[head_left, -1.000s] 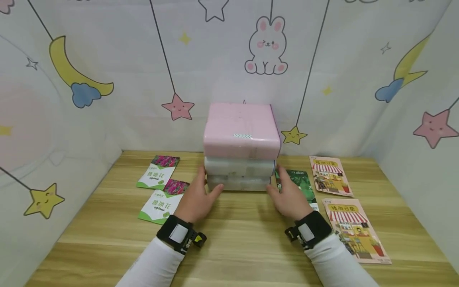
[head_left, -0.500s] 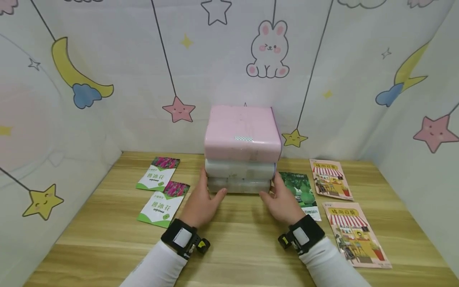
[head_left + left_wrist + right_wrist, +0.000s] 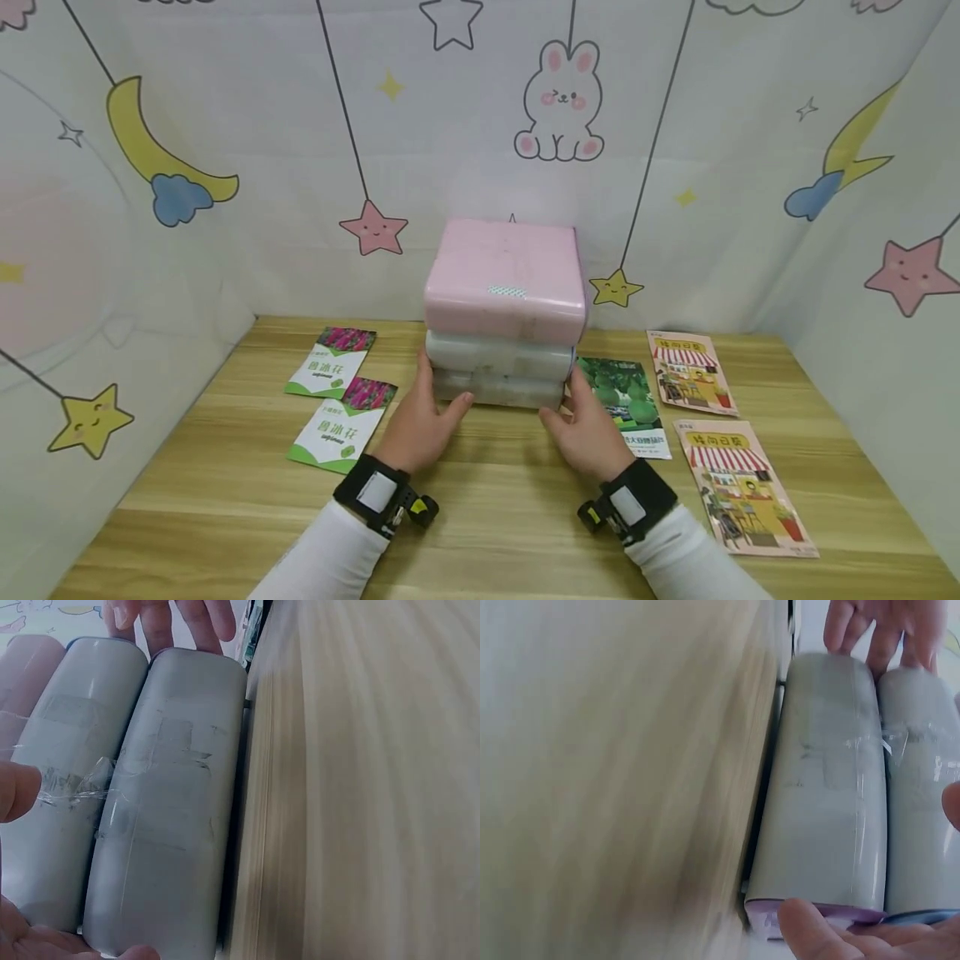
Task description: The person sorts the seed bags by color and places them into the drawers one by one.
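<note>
A wood-grained table (image 3: 487,517) is spreading beneath the left hand (image 3: 416,425) and right hand (image 3: 590,429). A pale box (image 3: 498,390) is resting between them. Two white-green packets (image 3: 336,432) are lying left of both, a green packet (image 3: 633,404) beside the right hand, two pink packets (image 3: 750,492) farther right.

Here we have the left arm (image 3: 322,550) and right arm (image 3: 693,554) stretched forward and angled inward, left hand (image 3: 414,429) and right hand (image 3: 592,433) squared up to each other, palms turned in, fingers (image 3: 424,377) pointing ahead, thumbs (image 3: 456,408) splayed toward the middle, tips well short of meeting!
</note>
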Motion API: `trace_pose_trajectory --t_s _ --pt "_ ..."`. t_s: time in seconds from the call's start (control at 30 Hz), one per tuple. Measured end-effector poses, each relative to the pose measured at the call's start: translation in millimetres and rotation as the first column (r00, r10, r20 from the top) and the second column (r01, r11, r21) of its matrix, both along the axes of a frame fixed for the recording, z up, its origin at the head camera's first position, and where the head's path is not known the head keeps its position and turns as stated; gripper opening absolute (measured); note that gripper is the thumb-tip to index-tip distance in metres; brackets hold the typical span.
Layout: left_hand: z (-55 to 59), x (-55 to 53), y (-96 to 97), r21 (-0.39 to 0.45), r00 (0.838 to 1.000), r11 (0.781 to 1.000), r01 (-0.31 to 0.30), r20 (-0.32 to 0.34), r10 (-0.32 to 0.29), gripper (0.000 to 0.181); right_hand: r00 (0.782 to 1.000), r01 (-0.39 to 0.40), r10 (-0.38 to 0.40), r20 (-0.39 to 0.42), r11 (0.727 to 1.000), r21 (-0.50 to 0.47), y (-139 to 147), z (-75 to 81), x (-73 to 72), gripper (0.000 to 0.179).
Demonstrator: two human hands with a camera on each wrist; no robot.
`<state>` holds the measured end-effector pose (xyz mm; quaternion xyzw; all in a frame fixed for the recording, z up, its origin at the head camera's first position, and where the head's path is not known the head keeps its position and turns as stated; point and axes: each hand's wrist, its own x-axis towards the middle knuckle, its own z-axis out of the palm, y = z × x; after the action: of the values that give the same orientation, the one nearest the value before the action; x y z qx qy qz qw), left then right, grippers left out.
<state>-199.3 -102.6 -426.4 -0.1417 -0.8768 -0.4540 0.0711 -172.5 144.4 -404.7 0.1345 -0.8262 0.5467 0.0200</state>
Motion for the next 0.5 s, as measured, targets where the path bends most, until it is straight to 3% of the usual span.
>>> trace_pose_trajectory --t_s 0.13,0.33,0.5 --pt "0.4 -1.3 -4.0 -0.005 1.000 1.000 -0.011 0.016 0.011 0.096 1.000 0.010 -0.010 0.014 1.000 -0.021 -12 8.5 14.2 0.084" --pt "-1.5 -1.1 -2.6 0.062 0.999 0.998 -0.004 0.055 0.000 0.103 0.998 0.057 -0.057 -0.001 0.996 0.072 -21 -9.4 18.6 0.087" --pt "-4.0 1.8 2.5 0.062 0.997 0.998 -0.012 0.072 0.008 0.108 0.997 0.067 -0.063 -0.041 0.992 0.108 -29 -12.3 24.5 0.100"
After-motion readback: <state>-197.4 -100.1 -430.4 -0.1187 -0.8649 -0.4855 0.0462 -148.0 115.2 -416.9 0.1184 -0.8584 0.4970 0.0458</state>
